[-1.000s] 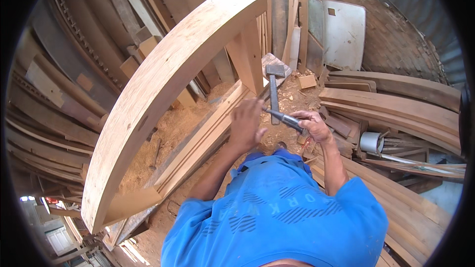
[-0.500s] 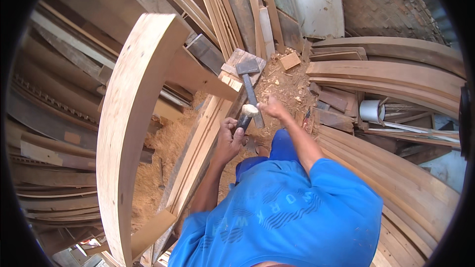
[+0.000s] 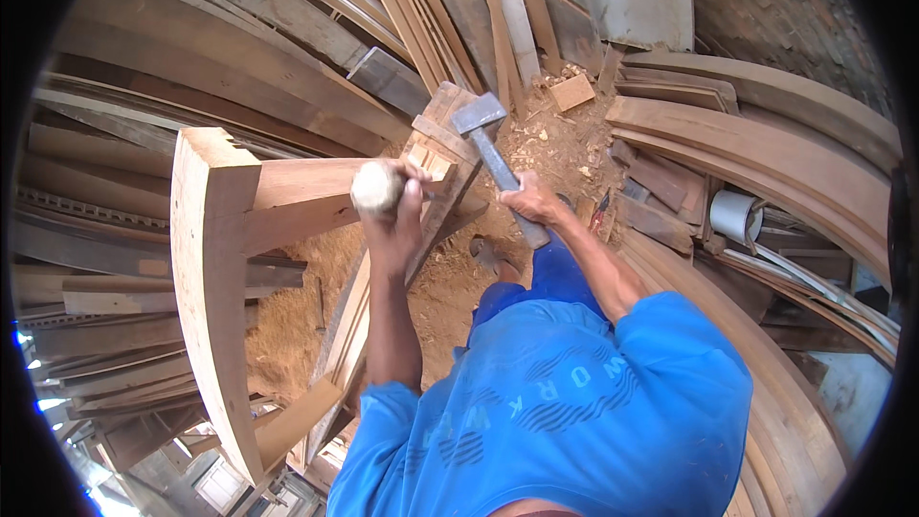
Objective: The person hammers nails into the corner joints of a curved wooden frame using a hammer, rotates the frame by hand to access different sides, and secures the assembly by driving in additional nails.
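Observation:
My right hand is closed around the handle of a hammer, whose square metal head points up and away from me. My left hand grips what looks like a chisel; its pale, round handle end faces up and its blade is hidden. Below the chisel runs a wooden crosspiece, joined to a tall curved timber at the left. The crosspiece's right end lies by a long narrow wooden bench, next to my left hand.
Boards are stacked along the left. Long curved planks lie at the right, beside a white pipe piece. A small wood block rests on ground strewn with shavings. A pale panel leans at the back.
My left hand has moved left and up with the chisel, over the crosspiece. My right hand now grips the hammer's handle and has lifted it. The view has shifted.

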`<state>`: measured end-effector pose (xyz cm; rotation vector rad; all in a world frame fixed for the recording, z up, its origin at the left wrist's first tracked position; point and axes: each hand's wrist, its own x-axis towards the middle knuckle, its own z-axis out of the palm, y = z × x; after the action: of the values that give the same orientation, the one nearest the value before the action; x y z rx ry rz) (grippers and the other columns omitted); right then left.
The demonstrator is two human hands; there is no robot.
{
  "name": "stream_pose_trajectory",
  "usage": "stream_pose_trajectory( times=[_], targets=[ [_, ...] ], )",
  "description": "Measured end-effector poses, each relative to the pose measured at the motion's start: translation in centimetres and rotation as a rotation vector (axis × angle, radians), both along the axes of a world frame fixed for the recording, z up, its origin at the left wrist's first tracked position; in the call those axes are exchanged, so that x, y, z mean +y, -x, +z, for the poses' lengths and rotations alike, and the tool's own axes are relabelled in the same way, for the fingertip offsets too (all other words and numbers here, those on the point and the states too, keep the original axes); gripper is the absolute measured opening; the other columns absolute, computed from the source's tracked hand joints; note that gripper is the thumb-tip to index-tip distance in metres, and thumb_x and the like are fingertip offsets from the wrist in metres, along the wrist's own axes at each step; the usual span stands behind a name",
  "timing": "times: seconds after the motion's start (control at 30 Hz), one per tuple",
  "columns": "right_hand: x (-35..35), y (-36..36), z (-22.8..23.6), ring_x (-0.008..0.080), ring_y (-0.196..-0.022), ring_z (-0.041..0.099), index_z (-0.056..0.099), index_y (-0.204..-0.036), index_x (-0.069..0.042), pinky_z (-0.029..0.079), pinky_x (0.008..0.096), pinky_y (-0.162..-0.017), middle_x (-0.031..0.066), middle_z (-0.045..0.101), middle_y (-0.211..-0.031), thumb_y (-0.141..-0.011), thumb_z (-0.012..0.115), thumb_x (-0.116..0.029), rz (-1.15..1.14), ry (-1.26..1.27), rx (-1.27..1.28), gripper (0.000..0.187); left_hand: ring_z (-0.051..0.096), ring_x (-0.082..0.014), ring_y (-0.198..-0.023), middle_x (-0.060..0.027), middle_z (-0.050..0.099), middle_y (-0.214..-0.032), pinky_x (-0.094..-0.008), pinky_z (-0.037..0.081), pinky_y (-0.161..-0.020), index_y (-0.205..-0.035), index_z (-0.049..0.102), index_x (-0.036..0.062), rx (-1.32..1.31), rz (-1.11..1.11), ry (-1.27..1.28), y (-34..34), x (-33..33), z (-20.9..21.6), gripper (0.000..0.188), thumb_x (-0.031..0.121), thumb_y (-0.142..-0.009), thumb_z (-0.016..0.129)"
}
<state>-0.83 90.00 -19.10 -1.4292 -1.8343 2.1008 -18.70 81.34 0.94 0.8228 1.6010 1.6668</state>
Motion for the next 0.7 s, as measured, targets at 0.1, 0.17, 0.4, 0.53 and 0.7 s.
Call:
stream_pose_trajectory(
  times=[0.1, 0.17, 0.4, 0.53, 0.7],
  targets=[
    [2.4, -2.7, 3.4, 0.0251, -0.071, 0.064, 0.067, -0.097, 0.002, 0.053, 0.04, -0.068, 0.0121, 0.067, -0.078, -0.073, 0.071, -0.027, -0.035, -0.103, 0.088, 0.038, 0.058, -0.0099, -0.081, -0.0016, 0.058, -0.087, -0.026, 0.052, -0.081, -0.105, 0.049, 0.0047, 0.173, -0.014, 0.026, 2.0, 3.6, -3.4, 0.024, -0.003, -0.09, 0.065],
    [4.4, -3.6, 6.5, 0.0247, -0.071, 0.064, 0.067, -0.1, 0.001, 0.053, 0.0401, -0.068, 0.0113, 0.066, -0.078, -0.073, 0.071, -0.026, -0.022, -0.187, 0.099, 0.039, 0.056, -0.0089, -0.079, -0.0008, 0.058, -0.083, -0.0226, 0.049, -0.076, -0.101, 0.052, 0.0051, 0.365, 0.039, 0.232, 3.3, 5.3, -5.8, 0.023, 0.003, -0.089, 0.071],
    [6.3, -5.7, 16.8, 0.0116, -0.071, 0.057, 0.063, -0.112, -0.001, 0.05, 0.0304, -0.065, 0.0025, 0.062, -0.084, -0.083, 0.074, -0.018, -0.192, -0.374, 0.479, 0.035, 0.073, -0.0178, -0.088, -0.0083, 0.077, -0.092, -0.0313, 0.054, -0.081, -0.097, 0.061, 0.0047, 0.556, -0.051, 0.433, 6.4, 6.1, -12.3, 0.02, 0.005, -0.079, 0.07],
    [6.7, -4.8, 20.9, 0.0081, -0.071, 0.056, 0.059, -0.107, -0.004, 0.05, 0.0262, -0.066, -0.001, 0.058, -0.082, -0.087, 0.072, -0.017, -0.219, -0.495, 0.697, 0.026, 0.073, -0.0236, -0.087, -0.0096, 0.075, -0.089, -0.0335, 0.055, -0.08, -0.089, 0.064, 0.0043, 0.54, -0.127, 0.596, 6.6, 6.2, -11.8, 0.013, 0.005, -0.076, 0.067],
    [6.0, -4.8, 21.9, 0.01, -0.074, 0.056, 0.057, -0.105, -0.005, 0.05, 0.0297, -0.069, 0.0002, 0.057, -0.082, -0.088, 0.071, -0.019, -0.247, -0.411, 0.677, 0.027, 0.073, -0.0247, -0.088, -0.0112, 0.073, -0.092, -0.0363, 0.055, -0.079, -0.096, 0.064, 0.0063, 0.679, -0.03, 0.523, 7.2, 5.8, -13.4, 0.024, 0.012, -0.076, 0.076]
  ],
)
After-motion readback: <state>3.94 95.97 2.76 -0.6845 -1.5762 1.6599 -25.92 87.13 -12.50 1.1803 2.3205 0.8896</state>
